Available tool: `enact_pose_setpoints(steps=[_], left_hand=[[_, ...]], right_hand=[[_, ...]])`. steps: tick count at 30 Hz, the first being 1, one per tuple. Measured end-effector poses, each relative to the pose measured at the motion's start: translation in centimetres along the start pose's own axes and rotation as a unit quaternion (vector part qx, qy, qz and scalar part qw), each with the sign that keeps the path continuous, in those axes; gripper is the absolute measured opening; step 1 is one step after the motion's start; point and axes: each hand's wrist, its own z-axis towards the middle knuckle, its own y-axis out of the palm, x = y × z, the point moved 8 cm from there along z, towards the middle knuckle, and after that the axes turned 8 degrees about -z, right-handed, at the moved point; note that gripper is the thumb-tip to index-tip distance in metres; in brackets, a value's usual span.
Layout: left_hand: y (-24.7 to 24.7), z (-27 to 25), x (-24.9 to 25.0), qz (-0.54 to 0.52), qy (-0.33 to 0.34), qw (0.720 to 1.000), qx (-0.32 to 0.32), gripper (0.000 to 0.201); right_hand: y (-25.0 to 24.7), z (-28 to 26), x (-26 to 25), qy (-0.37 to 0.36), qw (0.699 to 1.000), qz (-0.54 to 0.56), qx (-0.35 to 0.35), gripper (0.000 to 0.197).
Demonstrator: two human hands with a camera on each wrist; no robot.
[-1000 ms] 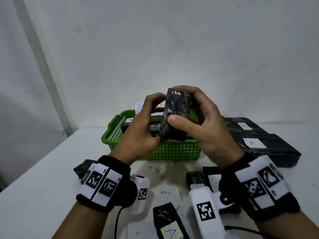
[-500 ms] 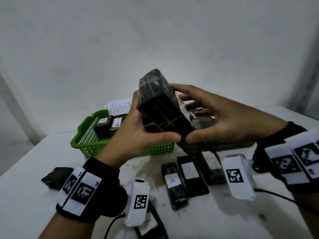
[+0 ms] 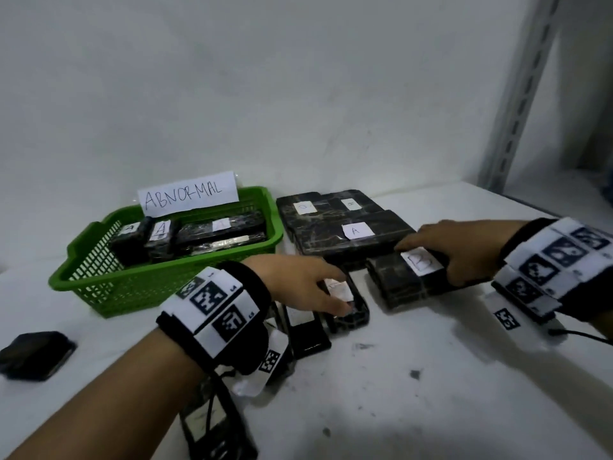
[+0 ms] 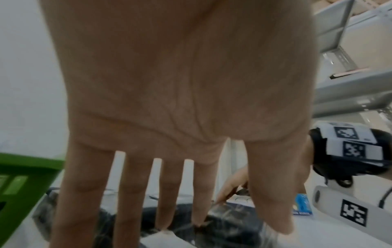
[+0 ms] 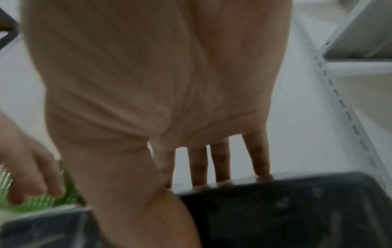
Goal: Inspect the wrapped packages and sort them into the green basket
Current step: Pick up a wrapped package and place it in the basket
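we are reaching our left hand (image 3: 300,287) forward over the white bench (image 3: 431,376), palm down, its fingers straight and spread in the left wrist view, tips touching a small wrapped package (image 3: 348,307) with a white label; that grip is loose and closing on nothing. our right hand (image 3: 454,250) is lying across a larger wrapped package (image 3: 401,280) just right of it, fingers reaching over the far edge and thumb down the near side, so this grip is clasping it where it rests on the bench. the right wrist view is blurring badly and the label's letter is too smeared to read. all packages are showing black under glossy film. the green basket (image 3: 109,287) is sitting to the left with several packages inside, marked "abnormal"
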Motion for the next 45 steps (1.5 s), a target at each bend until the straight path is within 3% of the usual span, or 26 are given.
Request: enact_pose_setpoints(steps=[6, 14, 20, 25, 29, 35, 39, 42, 45], left_hand=[[1.2, 1.2, 0.2, 0.075, -0.01, 0.997, -0.009, 0.057], [0.8, 1.3, -0.7, 0.035, -0.007, 0.998, 0.058, 0.056], [0.2, 0.2, -1.8, -0.021, -0.007, 0.995, 0.094, 0.066], [-1.7, -3.6, -5.4, -0.046, -0.081, 0.99, 0.104, 0.075], [-0.6, -6.9, -9.0, -0.018, -0.162, 0.986, 0.042, 0.069], [2.1, -13.1, -13.1, -0.099, -0.213, 0.971, 0.041, 0.069], [5.5, -15.2, -13.8, -0.162, -0.212, 0.964, 0.01, 0.069], [6.8, -15.8, -14.6, -0.171, -0.199, 0.964, 0.038, 0.053], [7.1, -16.8, -16.0, -0.267, -0.182, 0.943, 0.084, 0.035]], right_hand=[[1.0, 2.5, -3.5, -0.051, 0.999, -0.011, 0.016, 0.085], [0.1, 3.2, -4.3, -0.031, 0.997, -0.046, 0.053, 0.076], [-2.6, 2.4, -6.2, -0.038, 0.996, -0.07, 0.044, 0.093], [-6.7, 0.2, -11.6, -0.103, 0.99, 0.002, 0.098, 0.075], [-7.1, -0.6, -18.8, -0.166, 0.983, 0.012, 0.078, 0.067], [-5.9, -0.5, -27.3, -0.232, 0.971, -0.019, 0.058, 0.064], [-4.9, -0.1, -30.0, -0.252, 0.967, -0.013, 0.028, 0.058], [-4.7, 0.4, -30.8, -0.267, 0.963, 0.037, 0.021, 0.047], [-5.2, 1.0, -30.9, -0.282, 0.951, 0.119, 0.045, 0.039]])
